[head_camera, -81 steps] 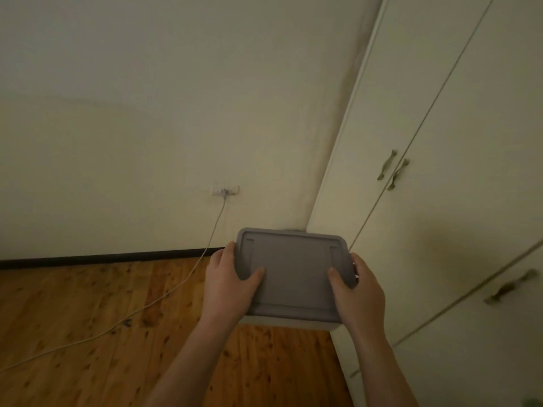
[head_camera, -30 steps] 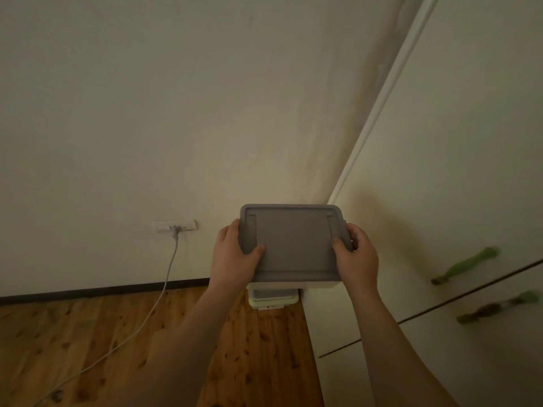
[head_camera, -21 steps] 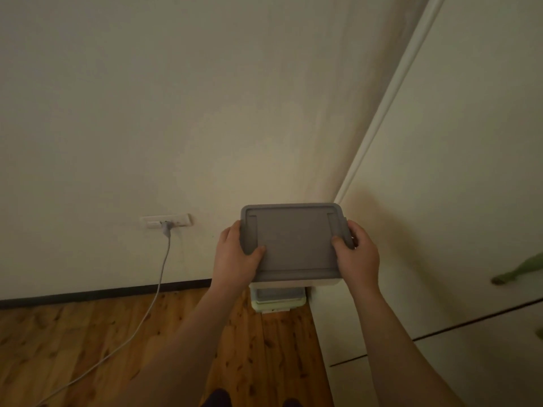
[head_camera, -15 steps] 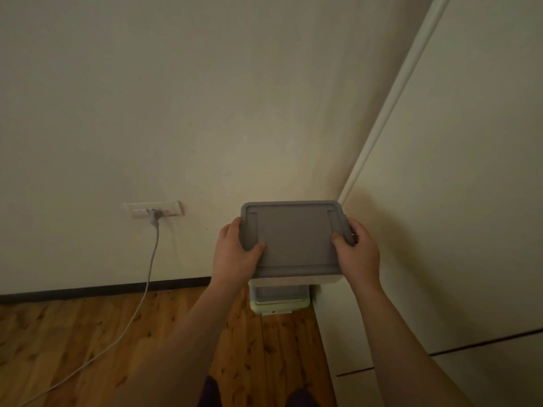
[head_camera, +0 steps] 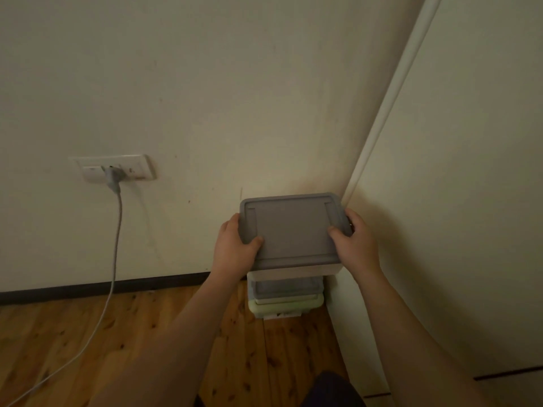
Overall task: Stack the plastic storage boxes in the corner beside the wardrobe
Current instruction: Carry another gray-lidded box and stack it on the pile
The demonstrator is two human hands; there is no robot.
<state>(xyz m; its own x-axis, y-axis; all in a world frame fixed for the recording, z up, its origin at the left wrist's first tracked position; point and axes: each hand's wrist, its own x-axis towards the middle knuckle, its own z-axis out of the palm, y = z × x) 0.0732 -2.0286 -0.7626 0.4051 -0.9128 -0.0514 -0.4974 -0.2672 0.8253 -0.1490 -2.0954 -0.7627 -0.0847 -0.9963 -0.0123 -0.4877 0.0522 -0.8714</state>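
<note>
Dim light falls on a cream wall (head_camera: pixel 205 98) that meets a pale wardrobe (head_camera: pixel 458 201) at the right, forming a corner above a knotty wooden floor (head_camera: pixel 73 342). Along the foot of the wall runs a dark skirting board (head_camera: pixel 88 287). On the left of the wall sits a white socket plate (head_camera: pixel 113 168) with a grey plug (head_camera: pixel 113 179) in it, and a grey cable (head_camera: pixel 116 245) hangs down and trails off across the floor to the near left.

Down in the corner, close against the wardrobe's side, stands a stack of boxes (head_camera: pixel 286 298): a clear box above a pale green lid, with more below that cannot be made out. Directly above it is the grey-lidded box (head_camera: pixel 291 230), level, its clear body showing just under the lid; whether it touches the stack cannot be told.

Both bare forearms reach forward from the near edge. The left hand (head_camera: pixel 235 251) clasps the box's left end, thumb lying on the lid, fingers wrapped around the side. The right hand (head_camera: pixel 354 243) clasps the right end likewise, close to the wardrobe. A dark patch of clothing shows at the near bottom edge.
</note>
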